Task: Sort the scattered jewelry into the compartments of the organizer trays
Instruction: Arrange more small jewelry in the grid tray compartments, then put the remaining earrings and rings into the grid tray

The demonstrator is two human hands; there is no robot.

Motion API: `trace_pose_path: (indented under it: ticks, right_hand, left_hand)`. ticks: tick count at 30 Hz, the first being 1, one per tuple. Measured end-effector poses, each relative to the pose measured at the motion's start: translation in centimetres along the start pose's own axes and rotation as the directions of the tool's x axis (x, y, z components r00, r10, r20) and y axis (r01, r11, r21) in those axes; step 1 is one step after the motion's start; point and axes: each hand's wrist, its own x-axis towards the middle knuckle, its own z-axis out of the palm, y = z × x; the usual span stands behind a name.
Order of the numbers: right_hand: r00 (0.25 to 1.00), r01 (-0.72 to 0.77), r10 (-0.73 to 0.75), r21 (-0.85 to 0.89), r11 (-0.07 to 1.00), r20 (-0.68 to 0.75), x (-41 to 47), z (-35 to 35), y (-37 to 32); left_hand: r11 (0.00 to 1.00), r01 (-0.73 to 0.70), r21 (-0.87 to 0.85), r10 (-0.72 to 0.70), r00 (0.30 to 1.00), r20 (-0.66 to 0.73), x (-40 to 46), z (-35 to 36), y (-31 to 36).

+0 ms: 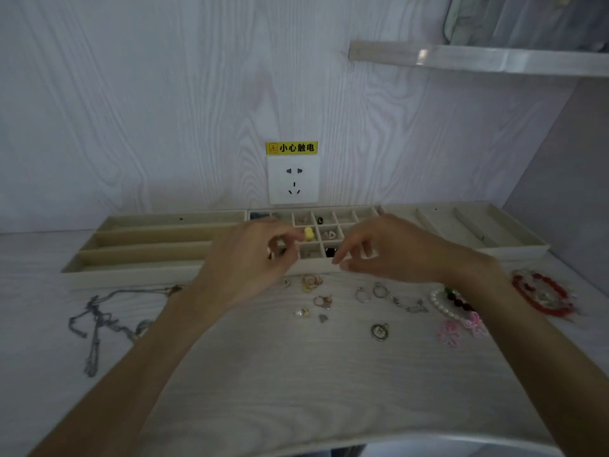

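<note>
A grey necklace (99, 321) is laid on the table (263, 374) at the left. Over the gridded tray (316, 263), the left hand (244, 258) is curled, perhaps pinching something small; the right hand (379, 249) is loosely curled, seemingly empty. Rings (311, 283) and bracelets (543, 293) are scattered below.

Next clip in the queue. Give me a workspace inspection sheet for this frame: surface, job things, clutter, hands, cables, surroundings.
Surface: pale wood-grain table, dimly lit.
Job things: three organizer trays along the wall; the grid tray holds several small pieces, including a yellow charm. Still loose: grey necklace, rings, pearl bracelet, red bracelet, pink ornaments.
Clutter: nothing seen.
Hands: left hand and right hand over the grid tray, fingers curled; any grip too blurred to tell.
Cables: nothing seen.
Surroundings: wall socket under a yellow warning label; shelf upper right.
</note>
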Motion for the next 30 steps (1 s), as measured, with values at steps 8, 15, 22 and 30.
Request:
trace_pose_path:
  ticks: [8, 15, 22, 30]
  right_hand:
    - [0.992, 0.020, 0.003, 0.179, 0.984, -0.127, -0.7, 4.9, 0.0]
    - [0.974, 0.024, 0.017, 0.176, 0.984, -0.228, -0.3, 6.5, -0.3]
    - [0.945, 0.035, 0.041, 0.224, 0.974, -0.325, -0.5, 6.5, -0.2]
    - [0.951, 0.081, 0.090, 0.519, 0.851, -0.295, -0.6, 6.9, -1.6]
  left_hand:
    - [0.994, 0.043, -0.096, -0.012, 0.953, 0.301, -2.9, 0.4, -0.4]
    - [0.998, 0.017, -0.053, 0.003, 0.935, 0.354, -3.2, 0.7, -0.7]
    - [0.996, 0.050, -0.078, -0.028, 0.964, 0.263, -3.2, 1.2, -0.6]
    - [0.789, 0.413, -0.455, -0.297, 0.904, 0.307, -2.4, 0.9, 0.3]
